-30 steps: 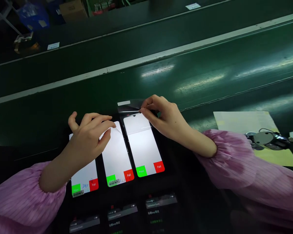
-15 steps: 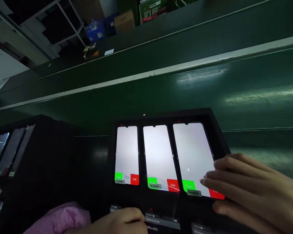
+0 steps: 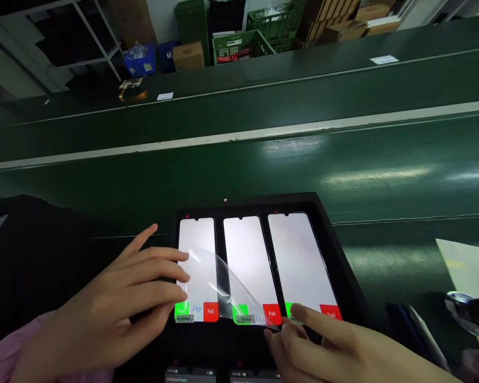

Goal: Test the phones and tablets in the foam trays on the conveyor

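Three phones with lit white screens lie side by side in a black tray (image 3: 323, 234): the left phone (image 3: 197, 239), the middle phone (image 3: 245, 250) and the right phone (image 3: 295, 255). Green and red blocks glow at their lower ends, the red ones reading "Fail". A clear protective film (image 3: 223, 276) curls over the left and middle phones. My right hand (image 3: 319, 340) pinches the film's lower corner by the middle phone's red block. Over the left phone, my left hand (image 3: 139, 287) has its fingers spread, their tips beside the film's edge; contact is unclear.
More phones (image 3: 191, 375) show below, cut off by the frame. At right lie a pen (image 3: 429, 338), a shiny round object (image 3: 463, 308) and a pale yellow sheet (image 3: 467, 266). Another black tray (image 3: 32, 255) stands left. Crates (image 3: 243, 45) and boxes are behind the green bench.
My left hand has risen from the lower phones to the left phone, fingers spreading. My right hand has moved left and now pinches the clear film, which has lifted. The view has shifted right.
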A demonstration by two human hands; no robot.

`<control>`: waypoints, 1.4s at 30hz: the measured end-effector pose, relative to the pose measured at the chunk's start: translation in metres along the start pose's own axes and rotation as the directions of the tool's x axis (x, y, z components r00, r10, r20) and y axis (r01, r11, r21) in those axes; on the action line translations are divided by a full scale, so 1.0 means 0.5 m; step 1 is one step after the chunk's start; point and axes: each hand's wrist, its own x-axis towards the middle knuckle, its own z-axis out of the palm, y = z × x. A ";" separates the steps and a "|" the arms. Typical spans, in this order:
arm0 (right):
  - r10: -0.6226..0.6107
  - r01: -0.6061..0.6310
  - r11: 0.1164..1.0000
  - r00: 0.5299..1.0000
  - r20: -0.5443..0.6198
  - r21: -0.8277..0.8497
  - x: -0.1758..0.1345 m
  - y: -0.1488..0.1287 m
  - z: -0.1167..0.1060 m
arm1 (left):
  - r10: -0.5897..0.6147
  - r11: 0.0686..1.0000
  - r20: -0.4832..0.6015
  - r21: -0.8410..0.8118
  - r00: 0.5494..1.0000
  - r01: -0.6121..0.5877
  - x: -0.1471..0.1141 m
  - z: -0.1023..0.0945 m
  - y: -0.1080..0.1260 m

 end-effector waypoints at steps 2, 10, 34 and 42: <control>-0.025 0.025 1.000 0.999 0.029 -0.015 -0.002 0.014 -0.006 | -0.033 0.999 -0.047 -0.040 0.998 0.032 0.017 0.009 -0.013; -0.030 0.030 0.999 1.000 -0.009 0.010 0.013 0.039 0.000 | -0.091 0.994 -0.131 -0.072 0.987 0.083 0.050 0.035 -0.036; 0.788 -0.653 0.595 0.588 -0.181 0.468 0.085 0.218 0.007 | -0.329 0.885 -0.096 0.316 0.940 0.342 0.135 0.112 -0.082; 0.790 -0.617 0.586 0.579 -0.202 0.525 0.084 0.216 0.007 | -0.301 0.903 -0.046 0.308 0.953 0.300 0.166 0.118 -0.077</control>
